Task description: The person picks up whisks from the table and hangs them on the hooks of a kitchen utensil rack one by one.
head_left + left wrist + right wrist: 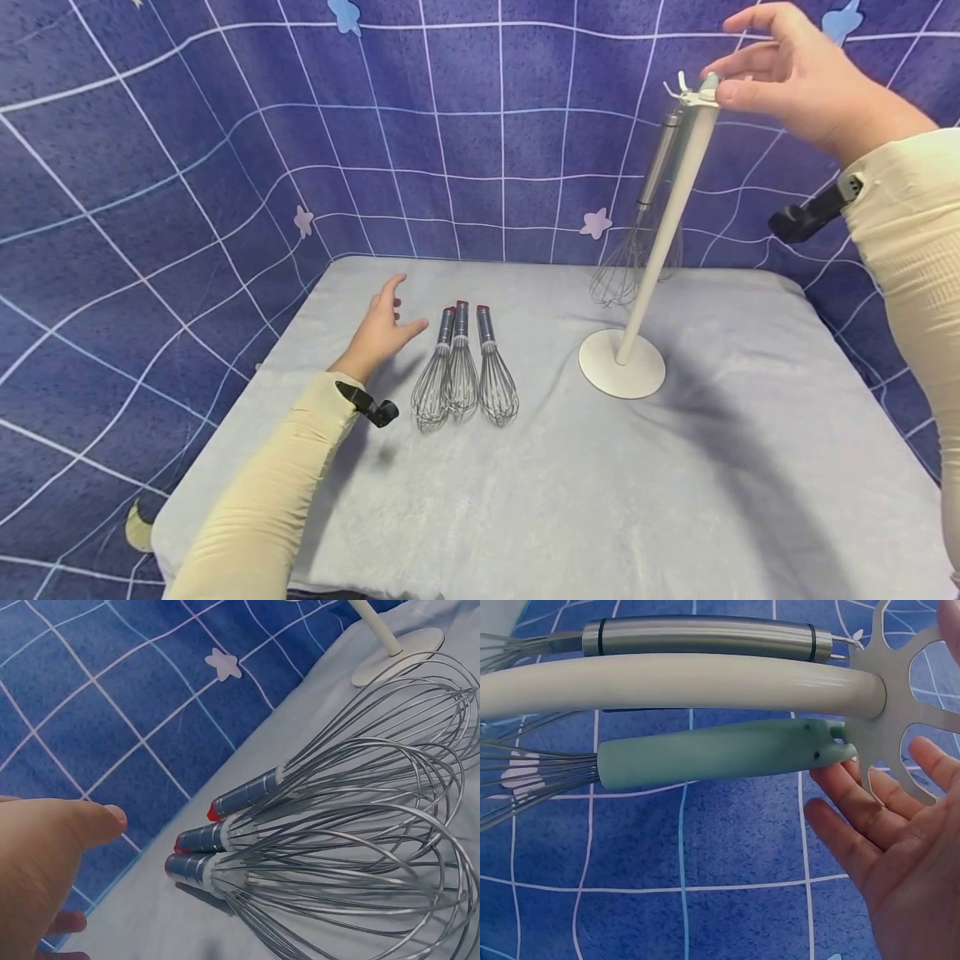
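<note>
On my head feed the white pole (670, 217) mostly hides the teal-handled whisk (712, 756), hanging at seven o'clock from my parted right fingers (840, 834), which merely touch its end, while three whisks (462, 318) lie at four o'clock from my spread, empty left fingers (389, 290).

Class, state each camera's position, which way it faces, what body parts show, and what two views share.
Head: worn there, facing forward and down over the table; left hand, right hand and sleeves show.
Left wrist: worn there, facing three lying whisks; part of the left hand shows.
Right wrist: worn there, facing the stand and hanging whisks; part of the right hand shows.
Shared: head and left wrist show those lying whisks.
</note>
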`<state>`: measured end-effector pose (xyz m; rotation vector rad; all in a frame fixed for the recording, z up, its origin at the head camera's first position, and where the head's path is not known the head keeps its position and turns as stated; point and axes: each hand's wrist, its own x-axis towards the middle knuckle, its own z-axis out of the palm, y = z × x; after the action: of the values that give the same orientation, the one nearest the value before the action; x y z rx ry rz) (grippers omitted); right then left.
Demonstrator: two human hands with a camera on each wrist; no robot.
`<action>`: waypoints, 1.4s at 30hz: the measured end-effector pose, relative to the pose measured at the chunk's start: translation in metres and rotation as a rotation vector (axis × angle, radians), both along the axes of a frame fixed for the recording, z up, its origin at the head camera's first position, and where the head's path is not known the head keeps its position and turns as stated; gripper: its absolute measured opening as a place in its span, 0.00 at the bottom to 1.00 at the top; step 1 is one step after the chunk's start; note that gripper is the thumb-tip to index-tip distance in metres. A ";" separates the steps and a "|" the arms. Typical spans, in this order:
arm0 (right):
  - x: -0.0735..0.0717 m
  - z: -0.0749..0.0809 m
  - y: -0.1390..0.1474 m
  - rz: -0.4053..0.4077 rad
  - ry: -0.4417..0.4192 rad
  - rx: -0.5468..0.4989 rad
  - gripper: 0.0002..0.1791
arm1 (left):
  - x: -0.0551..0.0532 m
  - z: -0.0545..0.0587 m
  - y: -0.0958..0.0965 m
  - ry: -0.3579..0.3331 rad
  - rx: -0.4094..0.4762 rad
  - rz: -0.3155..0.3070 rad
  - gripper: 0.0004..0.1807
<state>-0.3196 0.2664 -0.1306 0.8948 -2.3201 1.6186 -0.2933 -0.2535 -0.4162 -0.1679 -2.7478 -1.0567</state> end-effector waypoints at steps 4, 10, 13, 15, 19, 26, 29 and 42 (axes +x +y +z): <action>0.002 0.001 -0.001 -0.020 -0.024 -0.032 0.32 | -0.001 -0.003 0.001 -0.022 -0.035 0.010 0.52; 0.007 0.001 -0.007 -0.149 -0.018 0.070 0.30 | 0.000 -0.005 0.003 -0.066 -0.107 0.052 0.50; 0.011 0.001 -0.010 -0.241 -0.002 0.181 0.31 | 0.002 -0.007 0.004 -0.092 -0.153 0.083 0.50; 0.013 0.002 -0.012 -0.283 0.025 0.251 0.32 | 0.003 -0.008 0.005 -0.107 -0.179 0.098 0.50; 0.016 0.001 -0.017 -0.312 0.064 0.306 0.37 | 0.003 -0.010 0.012 -0.120 -0.189 0.100 0.51; 0.021 0.000 -0.020 -0.350 0.062 0.304 0.40 | 0.002 -0.007 0.027 -0.115 -0.164 0.059 0.53; 0.021 0.001 -0.023 -0.342 0.083 0.286 0.39 | 0.001 -0.008 0.033 -0.095 -0.168 0.053 0.54; 0.023 -0.001 -0.026 -0.342 0.117 0.301 0.35 | -0.002 -0.015 0.057 -0.089 -0.205 0.031 0.49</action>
<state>-0.2962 0.2406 -0.1313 0.5786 -2.5027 1.0763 -0.2948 -0.1962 -0.4312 -0.1094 -2.9257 -0.7919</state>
